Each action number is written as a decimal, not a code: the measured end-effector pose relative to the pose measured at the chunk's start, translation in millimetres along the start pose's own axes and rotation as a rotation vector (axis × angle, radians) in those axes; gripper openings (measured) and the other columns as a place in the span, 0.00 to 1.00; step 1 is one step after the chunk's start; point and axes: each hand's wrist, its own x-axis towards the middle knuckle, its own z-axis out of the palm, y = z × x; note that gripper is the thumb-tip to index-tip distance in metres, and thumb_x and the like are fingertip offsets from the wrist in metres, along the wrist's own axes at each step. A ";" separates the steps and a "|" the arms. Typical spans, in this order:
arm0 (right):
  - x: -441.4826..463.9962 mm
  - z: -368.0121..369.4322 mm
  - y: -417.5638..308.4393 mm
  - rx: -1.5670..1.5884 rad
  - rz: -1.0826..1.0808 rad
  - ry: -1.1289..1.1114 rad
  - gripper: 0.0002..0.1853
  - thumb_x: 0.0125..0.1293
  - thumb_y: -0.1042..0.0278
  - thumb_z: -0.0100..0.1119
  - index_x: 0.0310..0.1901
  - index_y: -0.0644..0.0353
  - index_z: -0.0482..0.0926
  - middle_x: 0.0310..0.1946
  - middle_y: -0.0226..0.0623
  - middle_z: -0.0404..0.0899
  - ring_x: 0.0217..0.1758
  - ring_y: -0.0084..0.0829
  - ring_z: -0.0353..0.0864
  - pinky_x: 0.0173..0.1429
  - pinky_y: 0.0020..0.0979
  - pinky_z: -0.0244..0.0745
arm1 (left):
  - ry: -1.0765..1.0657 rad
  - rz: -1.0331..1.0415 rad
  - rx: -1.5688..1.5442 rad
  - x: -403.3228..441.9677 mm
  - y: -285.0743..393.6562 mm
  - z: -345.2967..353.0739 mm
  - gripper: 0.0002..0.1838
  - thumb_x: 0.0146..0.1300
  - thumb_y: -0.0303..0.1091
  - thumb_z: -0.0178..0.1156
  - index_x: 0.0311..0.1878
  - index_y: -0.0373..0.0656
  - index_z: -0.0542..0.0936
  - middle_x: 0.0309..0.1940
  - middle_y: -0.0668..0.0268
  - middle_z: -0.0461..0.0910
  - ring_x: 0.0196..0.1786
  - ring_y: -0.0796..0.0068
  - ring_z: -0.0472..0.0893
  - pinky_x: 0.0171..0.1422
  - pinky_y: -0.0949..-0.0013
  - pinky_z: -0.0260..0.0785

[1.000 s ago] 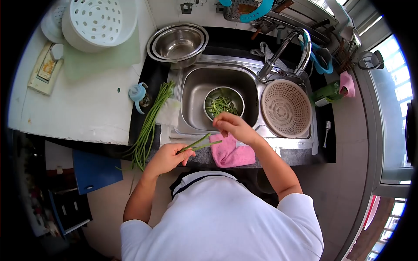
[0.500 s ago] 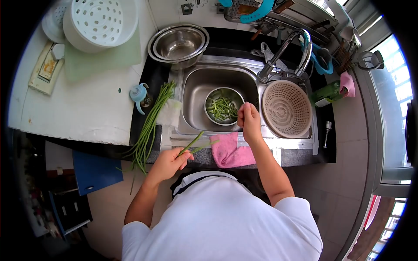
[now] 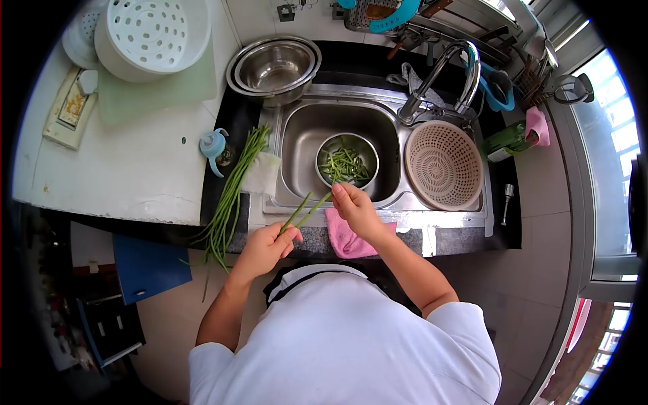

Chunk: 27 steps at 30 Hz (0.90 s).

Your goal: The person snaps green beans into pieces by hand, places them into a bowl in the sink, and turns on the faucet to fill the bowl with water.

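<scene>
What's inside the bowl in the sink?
Cut green stems, loosely heaped, lie in the bowl. The part of its bottom beneath them is covered, so can't be seen.

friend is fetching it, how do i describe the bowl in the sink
Find the steel sink. Inside it sits a round metal bowl. Unlike the stacked bowls at the sink's back left, it holds short green stem pieces.

Left hand (image 3: pixel 268 247) low, fingers curled, thumb laid over forefinger. Right hand (image 3: pixel 356 210) farther forward, thumb and forefinger pinched. Hands near, not touching. Left forearm (image 3: pixel 226 307), right forearm (image 3: pixel 415 266) bare, slanting inward.
</scene>
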 end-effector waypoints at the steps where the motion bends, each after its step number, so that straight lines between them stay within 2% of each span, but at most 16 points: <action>1: 1.1 6.5 -1.0 0.183 0.103 0.069 0.18 0.71 0.56 0.43 0.24 0.56 0.64 0.16 0.21 0.59 0.18 0.15 0.52 0.22 0.19 0.49 | 0.005 0.038 -0.006 1.3 0.7 6.1 0.14 0.68 0.38 0.47 0.32 0.38 0.75 0.14 0.75 0.65 0.17 0.89 0.60 0.21 0.81 0.51; 2: 7.2 -0.4 2.0 0.182 0.104 0.068 0.18 0.71 0.56 0.43 0.24 0.56 0.64 0.16 0.21 0.59 0.18 0.15 0.52 0.22 0.19 0.49 | 0.005 0.038 -0.009 -0.3 -0.4 6.4 0.14 0.68 0.38 0.47 0.32 0.38 0.75 0.14 0.75 0.65 0.17 0.89 0.60 0.21 0.81 0.51; 4: 24.8 -26.0 10.9 0.513 0.051 0.400 0.17 0.70 0.56 0.43 0.24 0.55 0.63 0.17 0.22 0.58 0.17 0.14 0.51 0.20 0.19 0.46 | -0.100 -0.013 0.017 -5.1 -2.0 4.9 0.15 0.68 0.38 0.47 0.32 0.38 0.75 0.14 0.75 0.65 0.17 0.89 0.61 0.22 0.81 0.51; 5: 24.1 -34.1 14.3 0.408 0.027 0.263 0.15 0.70 0.58 0.43 0.27 0.56 0.66 0.18 0.22 0.60 0.17 0.14 0.55 0.20 0.18 0.50 | -0.146 -0.065 0.047 -8.1 1.6 2.0 0.13 0.67 0.37 0.48 0.32 0.39 0.76 0.15 0.75 0.66 0.20 0.88 0.63 0.24 0.79 0.55; 6: 22.2 -30.0 11.0 0.412 0.026 0.264 0.15 0.70 0.58 0.43 0.27 0.56 0.66 0.18 0.22 0.60 0.17 0.14 0.55 0.20 0.18 0.50 | -0.147 -0.066 0.050 -8.3 2.7 -1.1 0.13 0.67 0.37 0.48 0.32 0.39 0.76 0.15 0.75 0.66 0.20 0.88 0.63 0.24 0.79 0.55; 8: 7.0 -17.6 -7.1 0.095 0.157 -0.273 0.13 0.70 0.59 0.44 0.34 0.58 0.70 0.20 0.23 0.63 0.19 0.14 0.59 0.22 0.17 0.54 | -0.232 -0.067 0.099 -6.7 4.5 -3.8 0.13 0.67 0.37 0.48 0.32 0.39 0.76 0.15 0.75 0.67 0.20 0.88 0.64 0.24 0.80 0.55; 9: -0.2 -15.4 -19.3 0.033 0.293 -0.494 0.12 0.70 0.59 0.45 0.40 0.59 0.73 0.22 0.24 0.66 0.23 0.14 0.62 0.26 0.17 0.58 | -0.233 -0.052 0.107 -4.8 6.7 -3.3 0.14 0.67 0.38 0.49 0.33 0.39 0.77 0.14 0.76 0.66 0.18 0.88 0.62 0.22 0.80 0.54; 10: -4.7 -11.0 -16.5 -0.001 0.310 -0.653 0.14 0.70 0.57 0.44 0.43 0.61 0.73 0.23 0.25 0.67 0.26 0.14 0.62 0.28 0.17 0.58 | -0.235 -0.046 0.105 -2.1 6.8 -3.7 0.14 0.67 0.38 0.49 0.33 0.39 0.77 0.14 0.76 0.66 0.18 0.88 0.62 0.22 0.80 0.54; 12: -9.2 -5.1 -12.9 -0.347 0.047 -0.774 0.16 0.70 0.55 0.43 0.40 0.61 0.72 0.23 0.24 0.67 0.28 0.15 0.63 0.30 0.17 0.59 | -0.221 -0.021 0.130 -0.3 7.3 -5.5 0.14 0.67 0.38 0.49 0.33 0.39 0.77 0.14 0.76 0.66 0.18 0.88 0.62 0.22 0.80 0.54; 16: -13.9 -1.0 -10.2 -0.402 -0.053 -0.640 0.17 0.70 0.53 0.42 0.33 0.59 0.69 0.20 0.24 0.64 0.24 0.16 0.60 0.26 0.19 0.56 | -0.182 -0.128 0.120 -3.9 17.1 -5.8 0.13 0.67 0.38 0.49 0.33 0.39 0.77 0.15 0.75 0.66 0.19 0.87 0.63 0.24 0.79 0.55; 18: -14.0 -1.8 -9.1 0.106 0.230 -0.306 0.17 0.71 0.53 0.41 0.27 0.56 0.64 0.18 0.24 0.58 0.19 0.17 0.53 0.22 0.20 0.50 | -0.034 -0.035 0.093 -4.5 6.8 -5.5 0.13 0.67 0.37 0.49 0.33 0.39 0.76 0.15 0.75 0.66 0.19 0.87 0.62 0.24 0.79 0.55; 19: -14.2 2.7 -5.7 0.319 0.237 -0.230 0.18 0.71 0.53 0.41 0.25 0.54 0.62 0.16 0.24 0.55 0.16 0.17 0.48 0.19 0.20 0.44 | -0.034 -0.035 0.093 -6.1 3.7 -2.6 0.13 0.67 0.37 0.49 0.33 0.39 0.76 0.15 0.75 0.66 0.19 0.87 0.62 0.24 0.79 0.55; 21: 6.9 -17.1 3.6 0.652 0.177 0.284 0.18 0.71 0.54 0.41 0.25 0.54 0.62 0.16 0.24 0.56 0.15 0.16 0.50 0.19 0.20 0.45 | -0.047 -0.025 0.016 -9.7 -2.2 5.9 0.12 0.66 0.37 0.50 0.33 0.39 0.77 0.14 0.76 0.66 0.19 0.87 0.62 0.24 0.79 0.55; 22: 14.3 -35.1 2.9 0.592 0.065 0.378 0.16 0.70 0.55 0.42 0.26 0.54 0.63 0.17 0.25 0.58 0.15 0.17 0.54 0.19 0.20 0.49 | -0.046 -0.024 0.014 -9.8 -6.1 6.7 0.12 0.66 0.37 0.50 0.33 0.39 0.77 0.14 0.76 0.66 0.19 0.87 0.62 0.24 0.79 0.55; 24: 15.9 -41.5 3.4 0.331 0.087 0.269 0.14 0.70 0.57 0.43 0.29 0.55 0.66 0.18 0.25 0.62 0.16 0.17 0.58 0.20 0.20 0.53 | -0.112 -0.059 0.050 -12.1 -11.6 4.9 0.12 0.66 0.37 0.50 0.32 0.39 0.77 0.14 0.75 0.67 0.19 0.87 0.63 0.24 0.79 0.55; 27: 3.4 -27.1 -3.6 0.209 0.292 -0.257 0.11 0.68 0.58 0.48 0.35 0.57 0.71 0.23 0.25 0.67 0.22 0.16 0.65 0.22 0.19 0.56 | -0.191 -0.055 0.078 -6.4 -4.9 3.4 0.12 0.67 0.36 0.49 0.32 0.38 0.76 0.14 0.75 0.67 0.18 0.88 0.63 0.22 0.81 0.53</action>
